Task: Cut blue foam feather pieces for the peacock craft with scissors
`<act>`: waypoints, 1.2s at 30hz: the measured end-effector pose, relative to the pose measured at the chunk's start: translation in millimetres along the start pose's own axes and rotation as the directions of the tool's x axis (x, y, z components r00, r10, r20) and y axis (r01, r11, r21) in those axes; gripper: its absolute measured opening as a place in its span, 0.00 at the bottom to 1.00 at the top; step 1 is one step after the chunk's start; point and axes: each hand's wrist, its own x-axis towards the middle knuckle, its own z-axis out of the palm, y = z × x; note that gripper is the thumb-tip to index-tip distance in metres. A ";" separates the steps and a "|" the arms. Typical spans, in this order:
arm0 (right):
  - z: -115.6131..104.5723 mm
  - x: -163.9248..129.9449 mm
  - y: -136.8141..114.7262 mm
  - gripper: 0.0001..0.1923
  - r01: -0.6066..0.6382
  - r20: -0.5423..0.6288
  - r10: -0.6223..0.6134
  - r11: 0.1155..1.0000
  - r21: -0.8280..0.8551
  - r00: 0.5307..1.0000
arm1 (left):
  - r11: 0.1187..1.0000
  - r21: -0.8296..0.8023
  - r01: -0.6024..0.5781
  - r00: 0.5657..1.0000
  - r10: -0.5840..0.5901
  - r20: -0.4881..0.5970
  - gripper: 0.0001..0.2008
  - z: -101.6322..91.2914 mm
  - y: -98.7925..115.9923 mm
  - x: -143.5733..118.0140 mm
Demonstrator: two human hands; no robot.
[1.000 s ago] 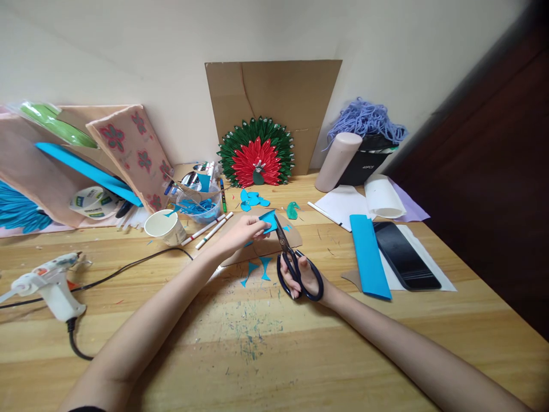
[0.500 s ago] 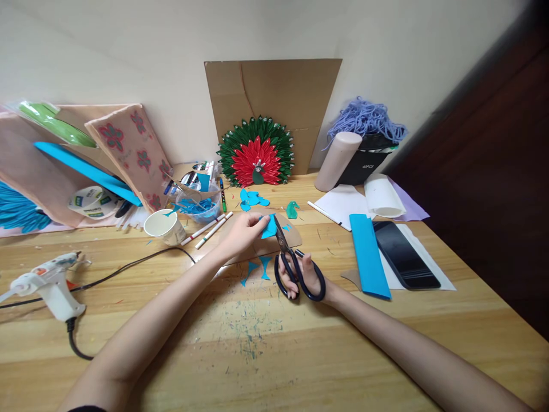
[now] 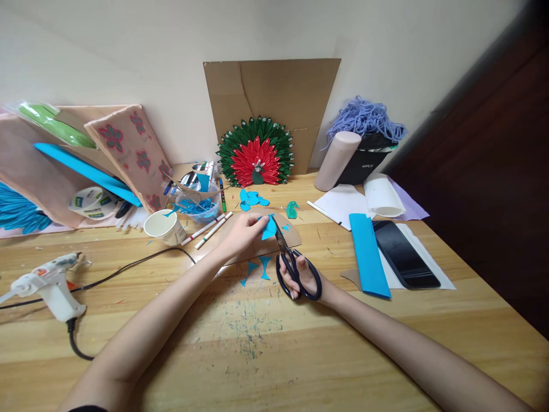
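Note:
Between thumb and fingers, my left hand pinches a small piece of blue paper. The black-handled scissors are in my right hand, with fingers through the loops and blades at the right edge of the blue piece. Below both hands lies a flat sheet of brown cardboard with tiny blue snips on it. Two narrow blue offcuts rest on the wood just nearer. Several cut blue shapes lie in a pile beyond my left hand, and a green bird-shaped cutout is to their right.
A red and green peacock craft leans on a cardboard panel at the back. Left are a glue gun, a paper cup, a tub of blue scraps and markers. Right are folded blue paper and a phone.
The scissor handles have come closer together as my right hand closes. The blue piece now shows a more rounded outline at its right edge. My left hand stays nearly in place.

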 end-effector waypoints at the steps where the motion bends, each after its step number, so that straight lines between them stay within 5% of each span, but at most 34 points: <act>1: 1.4 -1.6 -0.9 0.35 0.002 -0.013 -0.002 1.000 -0.014 1.000 | 1.000 -0.008 0.005 1.000 -0.004 0.002 0.19 0.1 -0.1 0.2; 7: 6.0 -4.7 -3.6 0.40 0.001 -0.026 -0.003 0.997 -0.076 1.000 | 0.999 0.012 0.032 0.999 -0.032 0.041 0.20 -0.3 -2.6 0.0; 18: 6.2 1.1 0.0 0.32 0.062 -0.079 -0.062 0.998 0.004 0.995 | 0.998 -0.037 0.059 0.997 -0.057 0.043 0.21 -1.5 2.6 0.2; 25: 13.1 4.1 -15.2 0.25 0.135 -0.334 -0.192 0.973 -0.187 0.923 | 0.998 0.008 0.068 0.996 -0.068 0.062 0.17 13.8 -7.1 -3.7; 31: 12.7 3.3 -16.5 0.23 0.173 -0.322 -0.298 0.915 -0.365 0.899 | 0.980 -0.173 0.098 0.990 -0.079 0.114 0.13 29.5 -19.3 -5.9; 36: 12.5 3.5 -18.2 0.20 0.222 -0.375 -0.324 0.930 -0.292 0.868 | 0.955 -0.223 0.195 0.979 -0.178 0.095 0.14 30.4 -16.9 -5.4</act>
